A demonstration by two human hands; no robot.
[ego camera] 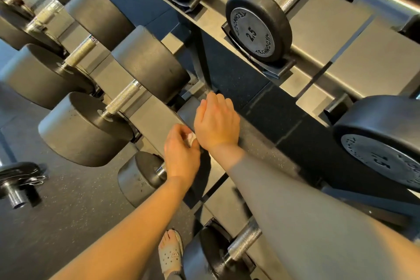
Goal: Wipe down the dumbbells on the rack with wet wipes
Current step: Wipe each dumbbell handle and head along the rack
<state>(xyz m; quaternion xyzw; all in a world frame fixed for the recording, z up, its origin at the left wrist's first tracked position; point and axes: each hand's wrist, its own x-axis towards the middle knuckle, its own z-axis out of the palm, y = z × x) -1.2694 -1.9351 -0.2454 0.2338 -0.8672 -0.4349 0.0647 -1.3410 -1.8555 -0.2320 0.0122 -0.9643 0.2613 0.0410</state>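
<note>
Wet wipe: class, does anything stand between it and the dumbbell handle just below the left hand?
Nothing visible does. The left hand pinches the wet wipe just above the chrome handle. The right hand lies alongside the left, not between wipe and handle.

A dark charcoal rubber floor flecked with pale specks filled the lower left of the view. The same dark rubber showed again in the middle of the picture, where thin straight seams divided it into tiles. At the far left edge 1 glossy black round weight plate lay on that floor, its face catching bright streaks of light. A short dull steel sleeve jutted out just below the plate, and its shadow fell to the right. The light was warm and yellowish over most of the scene, turning cooler and bluish along the left edge.
</note>
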